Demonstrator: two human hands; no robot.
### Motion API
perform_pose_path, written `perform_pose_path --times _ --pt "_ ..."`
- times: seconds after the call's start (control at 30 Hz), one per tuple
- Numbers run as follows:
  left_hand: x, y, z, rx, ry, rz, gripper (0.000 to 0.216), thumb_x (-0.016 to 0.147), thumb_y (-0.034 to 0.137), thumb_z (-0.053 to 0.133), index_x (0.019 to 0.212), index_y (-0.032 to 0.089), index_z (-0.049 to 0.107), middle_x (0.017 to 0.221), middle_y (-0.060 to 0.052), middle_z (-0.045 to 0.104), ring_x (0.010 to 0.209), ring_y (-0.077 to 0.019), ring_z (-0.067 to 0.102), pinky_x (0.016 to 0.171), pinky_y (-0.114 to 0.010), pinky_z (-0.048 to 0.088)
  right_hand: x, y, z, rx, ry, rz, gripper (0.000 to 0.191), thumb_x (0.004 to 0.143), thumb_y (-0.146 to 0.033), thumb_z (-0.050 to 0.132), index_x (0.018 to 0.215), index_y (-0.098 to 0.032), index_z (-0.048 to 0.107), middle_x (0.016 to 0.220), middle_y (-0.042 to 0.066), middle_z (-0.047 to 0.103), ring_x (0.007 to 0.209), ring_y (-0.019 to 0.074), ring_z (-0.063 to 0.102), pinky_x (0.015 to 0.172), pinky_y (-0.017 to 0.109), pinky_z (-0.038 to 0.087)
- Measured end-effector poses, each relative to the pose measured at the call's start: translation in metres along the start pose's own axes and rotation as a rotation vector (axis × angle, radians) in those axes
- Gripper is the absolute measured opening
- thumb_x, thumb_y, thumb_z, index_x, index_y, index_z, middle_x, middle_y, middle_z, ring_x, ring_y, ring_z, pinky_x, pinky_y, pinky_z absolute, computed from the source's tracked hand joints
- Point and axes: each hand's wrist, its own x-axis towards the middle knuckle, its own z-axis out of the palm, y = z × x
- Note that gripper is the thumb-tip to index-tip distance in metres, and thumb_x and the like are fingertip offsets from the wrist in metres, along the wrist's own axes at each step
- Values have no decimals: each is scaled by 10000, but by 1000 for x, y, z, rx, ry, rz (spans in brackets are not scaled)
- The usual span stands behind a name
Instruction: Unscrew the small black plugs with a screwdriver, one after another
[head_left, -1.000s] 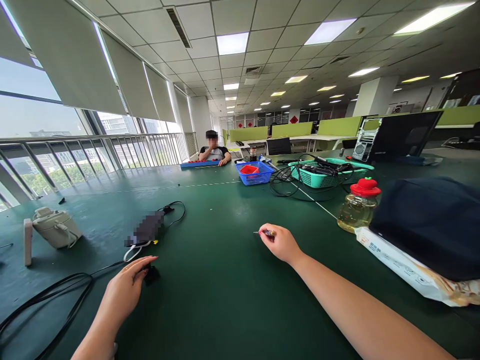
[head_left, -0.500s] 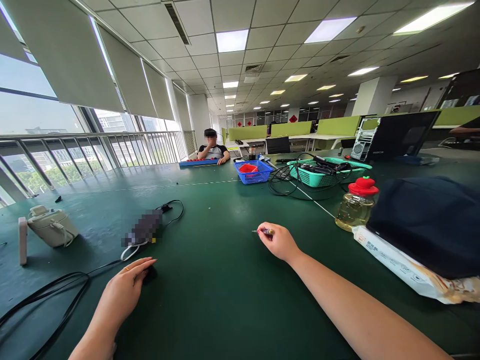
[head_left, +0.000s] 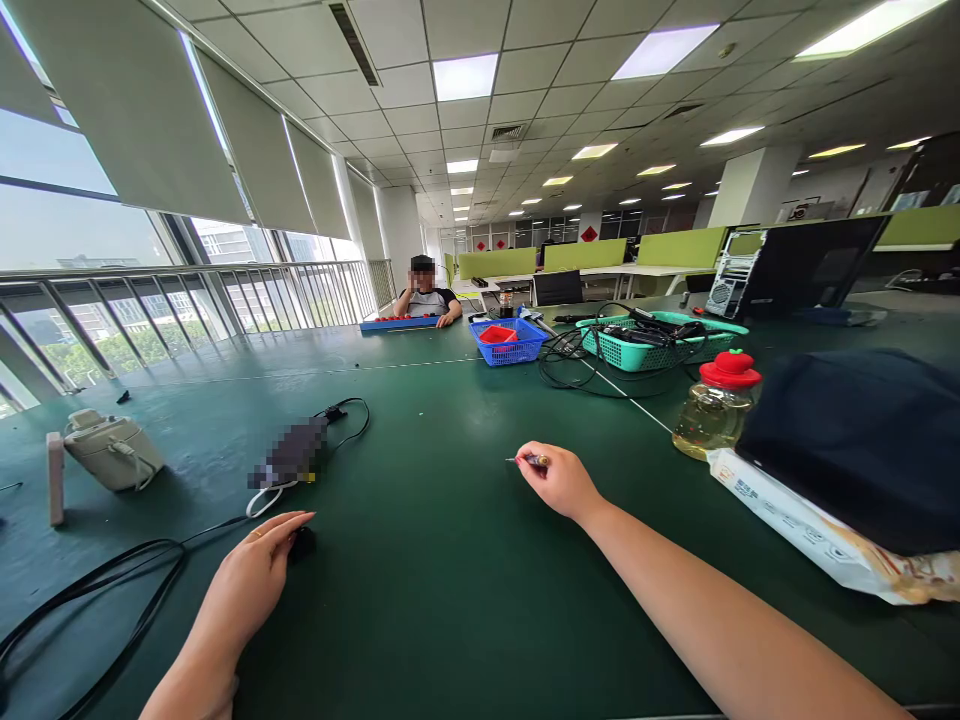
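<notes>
1. The right hand [head_left: 561, 482] hangs just above the green table [head_left: 450, 620], fingers curled in, and pinches a slim tool [head_left: 531, 460] between thumb and fingertips. Its thin metal tip points left, away from the palm.
2. The left hand [head_left: 251, 580] lies low with its fingers stretched nearly straight. The fingertips cover a small black plug [head_left: 302, 543] at the end of a black cable [head_left: 97, 590]. The thumb is hidden, so I cannot tell whether the plug is gripped or only touched.
3. Just beyond the plug lie a dark device [head_left: 291, 455] and its white loop of cord. A red-capped bottle [head_left: 714, 412] stands well to the right, against a dark cloth bundle [head_left: 862, 440].
4. Risks, as I judge them:
   - The tool is held only at the fingertips, so a slack pinch could let it roll across the smooth table.
   - The cable curves off to the left edge, and a tug there could pull the plug from under the flat fingers.
   - The two hands are well apart, so bringing the fine tip to so small a part could miss.
</notes>
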Motion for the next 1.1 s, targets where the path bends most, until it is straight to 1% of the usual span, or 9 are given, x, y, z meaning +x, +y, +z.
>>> perform_pose_path --times 0.2,0.3,0.47,0.6,0.7,0.8,0.97,1.1 --pt "1 -4 2 -11 -7 14 453 872 357 389 1140 270 744 1203 -28 726 1049 -238 701 863 -293 567 0 -1 -1 15 9 11 193 895 -316 494 804 -254 653 697 3 685 621 170 606 587 268 422" --pt "1 -4 2 -3 -4 1 464 868 391 387 1145 275 740 1217 -26 719 1071 -253 692 866 -315 569 0 -1 -1 18 4 14 191 892 -318 496 800 -254 651 684 0 679 617 169 604 584 267 419" --pt "1 -2 0 -14 45 -10 448 843 431 428 1105 270 754 1234 -32 710 1104 -269 675 891 -331 564 0 0 0 17 -4 20 182 891 -316 498 810 -253 648 712 -2 690 622 167 603 596 270 423" --pt "1 0 -1 -38 19 -3 423 831 428 458 1069 271 771 1168 -29 740 1027 -256 704 833 -303 581 0 -1 -1 22 -2 21 181 891 -312 501 803 -257 649 674 -12 673 608 163 600 579 262 417" --pt "1 2 -1 -57 6 1 425 826 389 437 1045 271 782 1136 -18 753 994 -233 715 845 -282 577 0 -1 -2 18 2 13 185 893 -313 502 798 -259 650 670 -13 674 611 164 604 572 260 413" --pt "1 2 1 -62 -14 0 439 821 345 408 1032 272 787 1147 -9 749 993 -221 717 832 -273 578 1 0 -1 15 3 9 184 893 -311 501 799 -258 650 678 -10 678 616 166 604 576 263 412" --pt "2 -1 2 -58 -37 -21 399 836 386 453 1039 286 781 1144 -16 750 1004 -241 719 810 -288 580 0 1 -1 14 3 16 178 891 -311 503 802 -258 647 679 -7 674 627 169 607 585 265 412" --pt "0 1 0 -15 -68 -74 397 853 426 483 1117 299 752 1121 -37 758 979 -260 728 771 -302 581 0 1 0 16 -1 16 181 891 -317 501 803 -260 648 679 -5 673 633 172 610 583 265 410"
